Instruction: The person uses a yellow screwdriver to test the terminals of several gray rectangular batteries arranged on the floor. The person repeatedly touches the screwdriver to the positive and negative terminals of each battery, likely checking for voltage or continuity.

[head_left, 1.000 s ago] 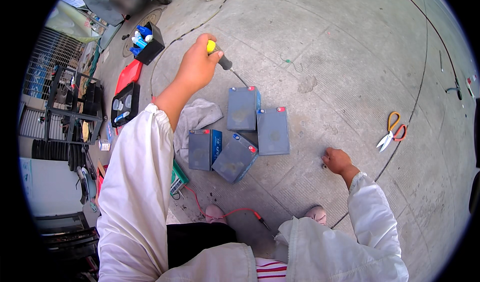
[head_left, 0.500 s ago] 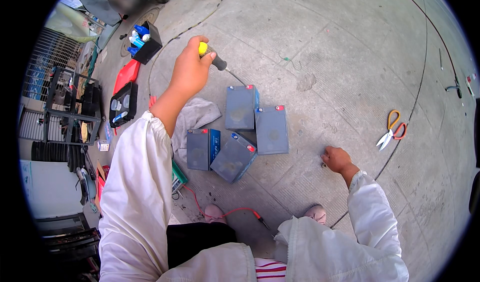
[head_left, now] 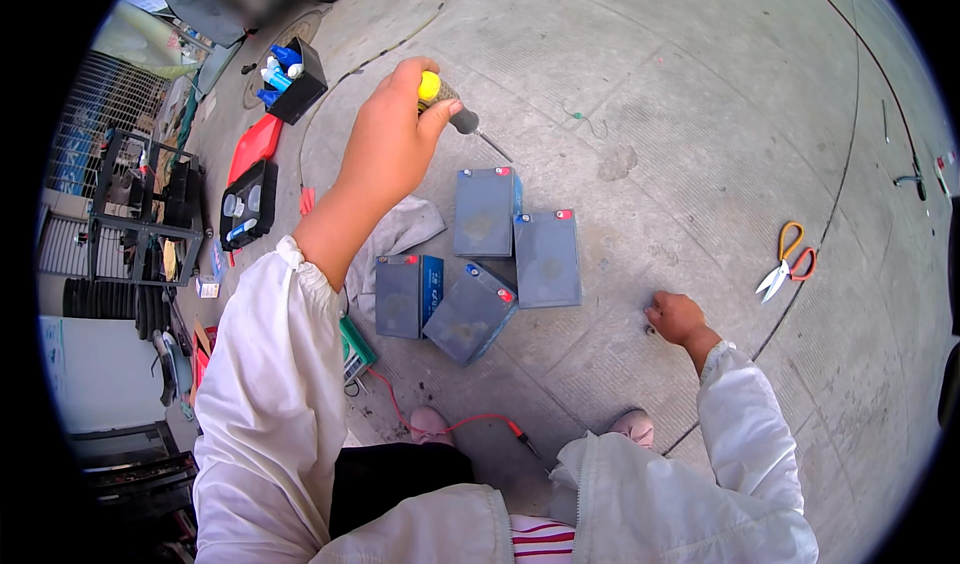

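My left hand (head_left: 395,129) is closed around a screwdriver (head_left: 463,119) with a yellow end and a dark collar. Its metal shaft slants down to the right, the tip appearing just beyond the red terminal of the farthest grey battery (head_left: 484,212); contact cannot be told. Three more batteries stand close by: one at the right (head_left: 549,261), one tilted in front (head_left: 470,314) and one at the left (head_left: 400,299). My right hand (head_left: 676,318) is curled into a fist over the floor right of them. Something small shows under its fingers, too small to name.
A grey cloth (head_left: 408,226) lies left of the batteries, near a green device (head_left: 356,349) with a red lead (head_left: 480,419). Scissors (head_left: 787,262) lie at the right. Farther left are a black box of blue bottles (head_left: 300,89) and an open toolbox (head_left: 250,204).
My left hand has shifted slightly right and away from me, carrying the screwdriver. Its tip has moved right, past the far battery's red terminal. My right hand has stayed almost still.
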A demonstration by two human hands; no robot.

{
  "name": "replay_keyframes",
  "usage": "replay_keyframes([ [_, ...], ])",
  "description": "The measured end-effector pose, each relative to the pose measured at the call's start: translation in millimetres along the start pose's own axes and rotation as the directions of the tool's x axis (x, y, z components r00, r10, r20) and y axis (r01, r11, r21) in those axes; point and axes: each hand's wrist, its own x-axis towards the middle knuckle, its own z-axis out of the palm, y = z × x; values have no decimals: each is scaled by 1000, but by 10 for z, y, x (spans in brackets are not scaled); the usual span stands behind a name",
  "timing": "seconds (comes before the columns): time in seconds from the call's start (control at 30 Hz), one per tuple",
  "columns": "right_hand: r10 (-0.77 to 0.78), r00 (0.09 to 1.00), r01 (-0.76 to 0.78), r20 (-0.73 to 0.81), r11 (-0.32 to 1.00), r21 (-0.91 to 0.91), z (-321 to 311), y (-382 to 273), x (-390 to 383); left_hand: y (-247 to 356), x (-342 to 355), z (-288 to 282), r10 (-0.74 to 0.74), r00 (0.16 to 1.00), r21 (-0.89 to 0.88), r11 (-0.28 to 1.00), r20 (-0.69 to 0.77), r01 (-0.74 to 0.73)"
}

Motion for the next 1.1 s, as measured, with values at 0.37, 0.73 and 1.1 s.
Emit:
replay_keyframes([
  [0.37,0,1000,0,20,1000,-6,-14,-13,-17,-666,-122,-56,-100,990,112,987,-103,111],
  [0.73,-9,1000,9,15,1000,2,2,-6,-19,-672,-139,-7,-148,985,100,982,-90,157],
  [1.1,-56,996,58,-75,998,30,73,53,5,-694,-141,-10,-150,985,106,982,-82,158],
])
